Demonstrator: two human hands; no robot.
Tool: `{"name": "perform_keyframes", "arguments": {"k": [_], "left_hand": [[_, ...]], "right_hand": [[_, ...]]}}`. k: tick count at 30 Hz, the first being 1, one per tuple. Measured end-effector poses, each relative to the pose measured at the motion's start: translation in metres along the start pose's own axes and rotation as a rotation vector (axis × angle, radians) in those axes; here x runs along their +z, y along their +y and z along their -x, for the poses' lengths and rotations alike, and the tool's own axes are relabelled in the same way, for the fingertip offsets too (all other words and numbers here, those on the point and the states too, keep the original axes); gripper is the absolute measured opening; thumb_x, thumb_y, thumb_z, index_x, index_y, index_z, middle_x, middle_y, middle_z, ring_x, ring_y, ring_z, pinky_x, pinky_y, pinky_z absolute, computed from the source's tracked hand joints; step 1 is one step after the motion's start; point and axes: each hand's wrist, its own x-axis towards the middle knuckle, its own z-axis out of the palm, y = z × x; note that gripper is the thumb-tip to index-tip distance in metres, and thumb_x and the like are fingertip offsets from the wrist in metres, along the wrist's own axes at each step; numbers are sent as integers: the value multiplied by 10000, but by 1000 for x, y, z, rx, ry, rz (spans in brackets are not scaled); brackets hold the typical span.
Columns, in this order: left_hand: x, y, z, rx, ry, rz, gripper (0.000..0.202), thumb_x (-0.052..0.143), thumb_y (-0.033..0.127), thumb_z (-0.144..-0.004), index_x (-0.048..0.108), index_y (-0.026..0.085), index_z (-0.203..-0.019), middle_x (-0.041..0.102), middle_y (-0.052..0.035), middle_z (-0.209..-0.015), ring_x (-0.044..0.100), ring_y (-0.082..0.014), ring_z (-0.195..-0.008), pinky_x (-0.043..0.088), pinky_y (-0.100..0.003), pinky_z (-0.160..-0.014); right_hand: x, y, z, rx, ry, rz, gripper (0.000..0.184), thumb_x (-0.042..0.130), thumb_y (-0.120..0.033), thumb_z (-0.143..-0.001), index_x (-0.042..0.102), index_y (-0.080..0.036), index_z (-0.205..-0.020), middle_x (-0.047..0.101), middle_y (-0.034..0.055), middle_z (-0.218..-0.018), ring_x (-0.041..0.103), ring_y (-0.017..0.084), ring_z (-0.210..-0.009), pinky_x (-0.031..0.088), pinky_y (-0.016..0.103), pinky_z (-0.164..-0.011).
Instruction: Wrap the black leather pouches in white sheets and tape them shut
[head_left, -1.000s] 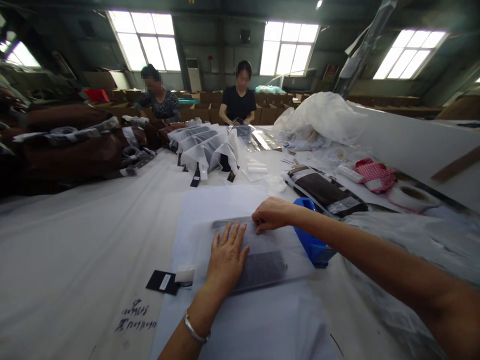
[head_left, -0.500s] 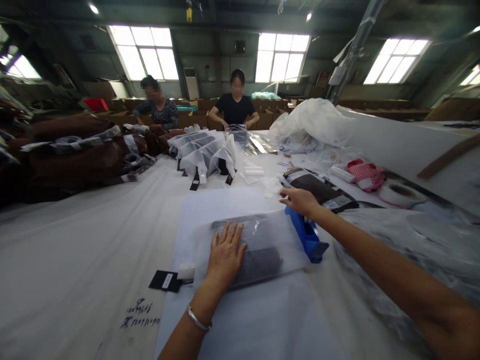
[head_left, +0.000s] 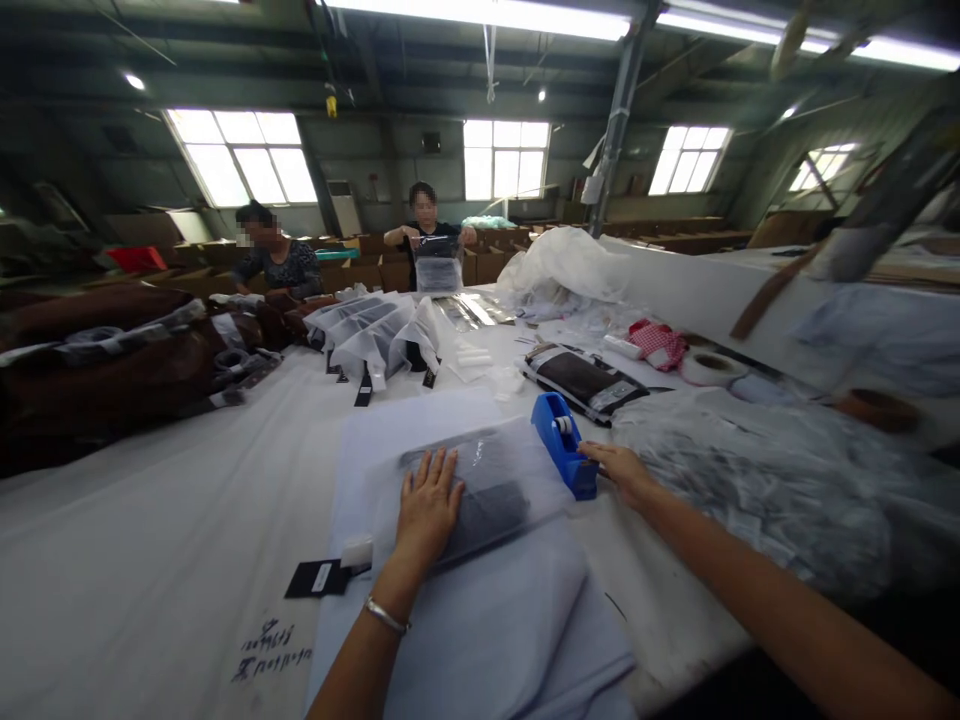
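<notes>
My left hand (head_left: 429,508) lies flat, fingers spread, on a dark grey folded textile (head_left: 491,508) wrapped in a translucent white sheet or bag (head_left: 541,465). From the left end of this package a black tag (head_left: 319,578) with a white label sticks out, beside a small white piece (head_left: 357,551). My right hand (head_left: 621,472) is at the near end of a blue tape dispenser (head_left: 551,420), fingertips pinched together at its edge. Any tape between them is too small to make out. The dispenser stands at the package's right edge, with a small roll inside.
White sheets (head_left: 480,640) lie under the package. Wrapped packages with black tags (head_left: 375,330) stand beyond it, brown bundles (head_left: 97,390) at left. Crumpled clear plastic (head_left: 742,480) and a packed brown item (head_left: 585,378) lie right. Two people (head_left: 274,262) work across the table.
My right hand has moved back towards me, from beyond the dispenser to its near end. The left hand stays on the package. The view has shifted; the person opposite has raised a clear bag.
</notes>
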Motion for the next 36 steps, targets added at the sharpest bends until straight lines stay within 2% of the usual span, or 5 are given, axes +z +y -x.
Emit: {"name": "perform_keyframes", "arguments": {"k": [8, 13, 23, 31, 36], "left_hand": [[-3, 1, 0, 3, -10, -7, 509, 396, 372, -978, 357, 239, -1468, 371, -39, -1530, 318, -275, -1423, 349, -532, -1107], [0, 0, 1, 6, 1, -15, 505, 386, 377, -980, 363, 242, -1465, 362, -44, -1535, 306, -276, -1428, 349, -536, -1102], [-5, 1, 0, 0, -1, 29, 527, 391, 361, -978, 329, 219, -1482, 378, -59, -1525, 314, -278, -1423, 332, -522, -1110], [-17, -9, -8, -12, -32, 175, 541, 403, 321, -974, 296, 197, -1489, 450, -64, -1484, 371, -235, -1398, 364, -445, -1115], [-24, -26, -16, -75, -37, 261, 582, 360, 174, -954, 222, 237, -1515, 335, -40, -1548, 463, -200, -1336, 477, -361, -1025]], "right_hand": [[3, -18, 56, -214, 236, -266, 320, 789, -492, -653, 756, -198, -776, 592, 61, -1317, 548, 273, -1191, 466, 331, -987], [7, 2, 94, 12, 103, -469, 482, 845, -531, -583, 762, -166, -887, 727, 93, -980, 655, 265, -971, 541, 366, -880], [-11, 45, 65, 70, 77, -191, 492, 825, -580, -562, 762, -170, -826, 731, 71, -771, 661, 217, -643, 594, 365, -682], [-57, -17, 68, -742, -220, 580, 296, 515, -429, -936, 744, -263, -1027, 728, 59, -995, 672, 237, -881, 528, 364, -807], [-26, -93, 62, -1082, -571, 747, 278, 451, -318, -1000, 712, -290, -1092, 723, 36, -978, 654, 174, -866, 492, 281, -786]]}}
